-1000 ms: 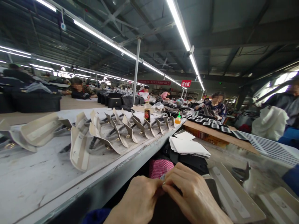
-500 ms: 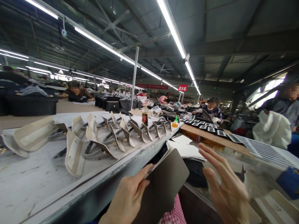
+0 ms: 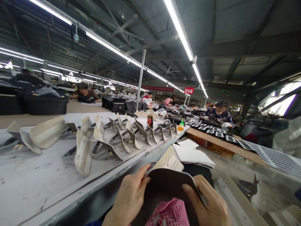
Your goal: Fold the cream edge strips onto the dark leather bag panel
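Observation:
Between my hands is a dark brown leather-like panel [image 3: 164, 180] with rounded corners, bowed into a curve. My left hand [image 3: 128, 194] is closed on its left edge, thumb on the near face. At the right edge, my right hand [image 3: 207, 199] grips the same panel with its thumb in front and fingers behind. Just beyond the panel shows a cream backing piece [image 3: 170, 158]; whether it is joined to the panel I cannot tell. Below the panel's middle, red-and-white checked cloth [image 3: 169, 213] covers part of it.
Several curved panels with metal clasps [image 3: 83, 153] stand along the white-covered table [image 3: 28, 188] at left. A dark-labelled bottle [image 3: 150, 119] and a small orange glue bottle [image 3: 181, 126] stand farther back. White sheets [image 3: 194, 155] are stacked ahead. A co-worker [image 3: 218, 114] handles dark pieces at right.
My right hand has moved left and down and taken hold of the panel's right edge. The panel has turned and now bows. My left hand keeps its grip. The view has swung slightly left.

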Motion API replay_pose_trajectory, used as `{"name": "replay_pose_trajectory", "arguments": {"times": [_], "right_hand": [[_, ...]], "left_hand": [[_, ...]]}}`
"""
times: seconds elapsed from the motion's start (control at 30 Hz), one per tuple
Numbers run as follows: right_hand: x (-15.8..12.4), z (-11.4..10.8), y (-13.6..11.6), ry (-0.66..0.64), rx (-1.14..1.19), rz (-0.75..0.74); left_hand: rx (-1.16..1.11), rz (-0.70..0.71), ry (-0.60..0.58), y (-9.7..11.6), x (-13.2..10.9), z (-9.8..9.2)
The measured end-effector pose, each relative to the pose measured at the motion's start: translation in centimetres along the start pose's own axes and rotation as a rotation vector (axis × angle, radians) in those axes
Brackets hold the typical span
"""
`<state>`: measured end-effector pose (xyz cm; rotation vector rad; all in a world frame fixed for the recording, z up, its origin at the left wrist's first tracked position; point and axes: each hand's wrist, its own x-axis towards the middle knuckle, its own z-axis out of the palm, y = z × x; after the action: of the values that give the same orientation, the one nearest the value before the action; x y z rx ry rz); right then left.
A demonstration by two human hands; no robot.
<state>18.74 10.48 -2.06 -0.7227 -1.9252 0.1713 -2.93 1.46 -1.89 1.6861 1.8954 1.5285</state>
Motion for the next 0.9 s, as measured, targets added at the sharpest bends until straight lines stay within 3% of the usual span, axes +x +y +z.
{"name": "replay_pose_trajectory", "arguments": {"times": [0.13,0.27,0.37,0.67,0.9], "right_hand": [[2.2,-0.5,2.0,-0.006,0.15,0.081],[2.7,-0.6,3.0,-0.221,0.568,0.429],[2.3,-0.6,2.7,-0.251,0.708,0.577],[2.4,-0.6,1.8,-0.166,0.721,0.63],[2.3,-0.5,1.6,-0.191,0.7,0.662]], "left_hand": [[-0.006,0.071,-0.113,1.2,-0.8,-1.0],[-0.023,0.11,-0.234,2.4,-1.5,-2.3],[-0.029,0.14,-0.265,2.8,-1.8,-2.7],[-0.186,0.197,-0.256,2.2,-2.2,-2.4],[-0.168,0.363,-0.214,0.8,-2.6,-1.5]]}}
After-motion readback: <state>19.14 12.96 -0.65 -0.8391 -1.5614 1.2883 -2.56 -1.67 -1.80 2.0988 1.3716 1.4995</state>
